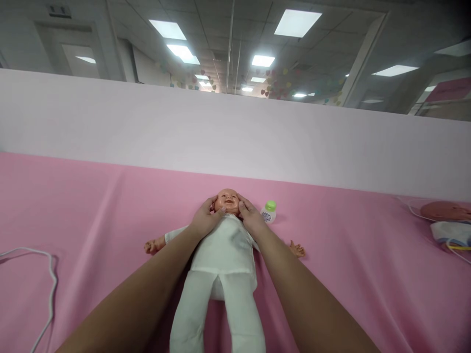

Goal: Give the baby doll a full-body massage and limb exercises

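A baby doll [225, 245] with a white cloth body lies on its back, arms spread and head pointing away from me. My left hand [206, 217] cups one side of the doll's head [227, 201], its thumb along the jaw. On the other side my right hand [250, 214] holds the head with fingers by the temple and thumb near the cheek. The fingertips behind the head are partly hidden. Just right of my right hand stands a small clear bottle [268, 215] with a green cap.
A pink sheet [331, 255] covers the surface, with a white low wall [235, 132] behind it and glass above. At the left lies a white cord [53, 279]. Another doll [443, 211] with a white and blue cloth lies at the right edge.
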### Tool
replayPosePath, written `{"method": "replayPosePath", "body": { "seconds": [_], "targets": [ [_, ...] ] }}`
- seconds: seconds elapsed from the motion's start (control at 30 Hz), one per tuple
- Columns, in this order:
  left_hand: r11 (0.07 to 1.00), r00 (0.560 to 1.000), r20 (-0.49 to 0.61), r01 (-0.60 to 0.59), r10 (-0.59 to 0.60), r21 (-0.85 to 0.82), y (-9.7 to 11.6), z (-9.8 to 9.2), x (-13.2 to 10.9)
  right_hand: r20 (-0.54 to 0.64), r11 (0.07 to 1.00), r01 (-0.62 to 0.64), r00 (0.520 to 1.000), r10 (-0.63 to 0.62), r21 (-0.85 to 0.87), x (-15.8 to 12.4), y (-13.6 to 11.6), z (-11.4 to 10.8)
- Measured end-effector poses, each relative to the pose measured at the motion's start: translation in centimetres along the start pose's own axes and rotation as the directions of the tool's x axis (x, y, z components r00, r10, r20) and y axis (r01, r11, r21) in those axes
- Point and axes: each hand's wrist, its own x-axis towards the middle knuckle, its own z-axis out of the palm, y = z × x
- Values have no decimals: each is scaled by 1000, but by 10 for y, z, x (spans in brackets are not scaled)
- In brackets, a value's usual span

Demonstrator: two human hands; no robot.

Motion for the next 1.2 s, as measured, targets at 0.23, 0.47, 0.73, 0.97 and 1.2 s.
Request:
{"method": "replayPosePath", "body": {
  "seconds": [0.23,0.47,0.73,0.97,1.2],
  "targets": [
    [997,997,-55,-55,58,57,-3,3,-1,-24,997,0,1000,-2,-71,-12,-18,8],
    [998,998,-33,-56,56,-9,-7,1,2,25,999,27,999,-28,25,-3,-1,3],
    [972,1000,10,8,-6,-234,-8,-1,3,74,989,25,997,-36,142,4,12,-5],
    [995,999,-53,-7,2,-100,-8,-3,2,14,994,10,1000,-12,110,5,14,-4],
    [999,998,-44,-47,47,-3,-9,0,-1,-4,996,-11,1000,10,-93,-3,3,4]
  ]
}}
